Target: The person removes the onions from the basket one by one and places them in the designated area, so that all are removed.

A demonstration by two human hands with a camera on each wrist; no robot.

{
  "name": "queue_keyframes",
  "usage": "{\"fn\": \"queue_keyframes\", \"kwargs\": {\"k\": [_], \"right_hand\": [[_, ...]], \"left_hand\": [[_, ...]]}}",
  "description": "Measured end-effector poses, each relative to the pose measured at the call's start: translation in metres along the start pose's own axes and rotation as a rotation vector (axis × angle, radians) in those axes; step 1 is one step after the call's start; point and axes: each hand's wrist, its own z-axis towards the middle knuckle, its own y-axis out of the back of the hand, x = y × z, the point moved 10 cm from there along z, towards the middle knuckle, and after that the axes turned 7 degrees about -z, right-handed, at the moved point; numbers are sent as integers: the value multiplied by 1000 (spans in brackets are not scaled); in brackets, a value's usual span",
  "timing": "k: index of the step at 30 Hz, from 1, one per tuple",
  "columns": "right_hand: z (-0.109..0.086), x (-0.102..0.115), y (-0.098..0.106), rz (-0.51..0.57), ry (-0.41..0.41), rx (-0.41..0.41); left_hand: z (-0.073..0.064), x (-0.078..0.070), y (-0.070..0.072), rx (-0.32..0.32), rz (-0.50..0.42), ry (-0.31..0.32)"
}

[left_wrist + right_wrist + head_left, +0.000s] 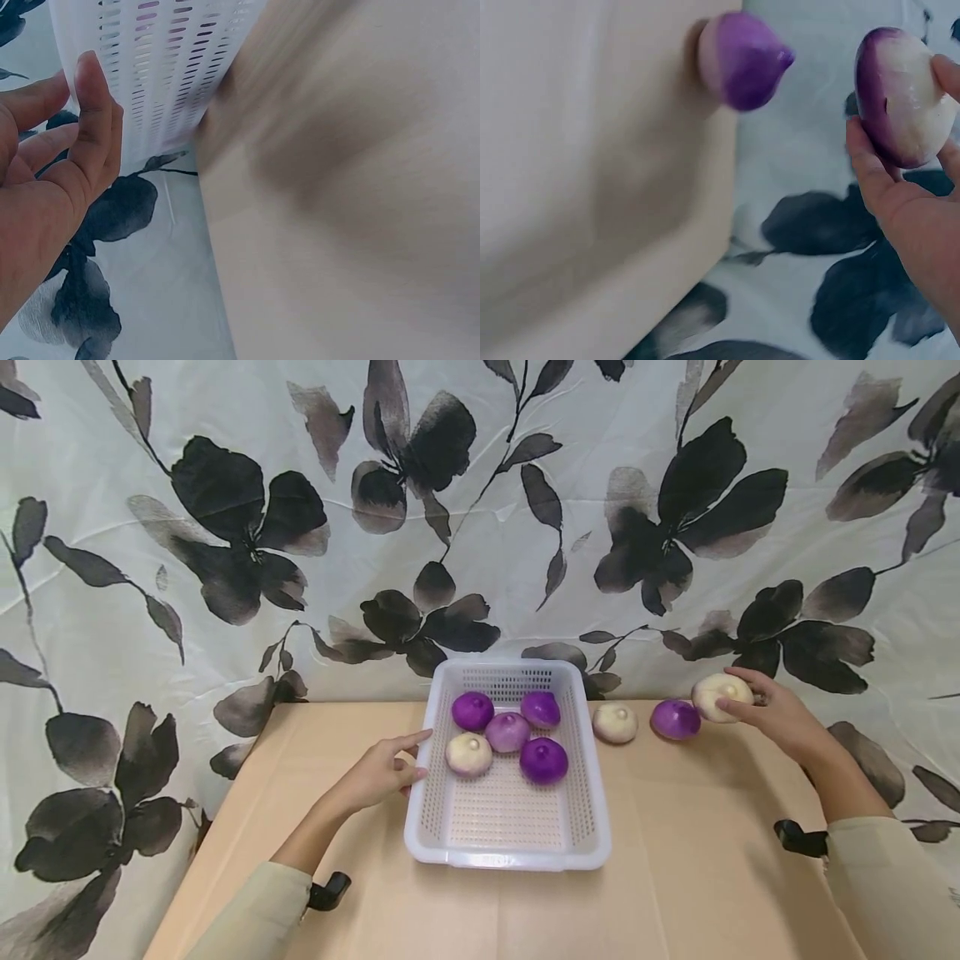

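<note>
My right hand (780,710) grips a turnip (722,697) with its white side up, between thumb and fingers. In the right wrist view this turnip (904,97) shows a purple underside and is held off the table. Just left of it a purple turnip (676,719) sits on the table, and beyond that a white one (615,723) beside the basket. My left hand (382,772) pinches the left rim of the white plastic basket (510,858). Inside lie several turnips, purple ones such as this turnip (543,761), and a white one (468,754).
The basket stands on a light tan table (337,877), near its back edge. Behind the table hangs a white cloth (540,585) with dark flowers. A black wrist strap mount (330,891) sits at the left sleeve, another mount (799,838) at the right.
</note>
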Motion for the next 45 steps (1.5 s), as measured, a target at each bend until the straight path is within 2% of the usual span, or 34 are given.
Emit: {"fn": "queue_keyframes", "kwargs": {"k": [5,11,18,26,32,39,45], "right_hand": [[4,-34,3,18,-84,-30],[11,-82,-1,119,-223,-78],[11,-120,-12,76,-356,-91],[15,-128,-31,161,-416,-60],[20,-130,-33,96,-413,-81],[25,-130,-33,111,-384,-158],[24,-123,-32,67,-380,-143]], "left_hand": [[-1,2,0,-9,-9,1],[-1,1,1,-13,-2,0],[-3,-2,0,-4,6,-5],[-3,-2,0,-6,-1,-8],[-1,-4,1,-14,-1,-17],[-2,-5,0,-3,2,0],[-1,-4,0,-7,4,-3]]}}
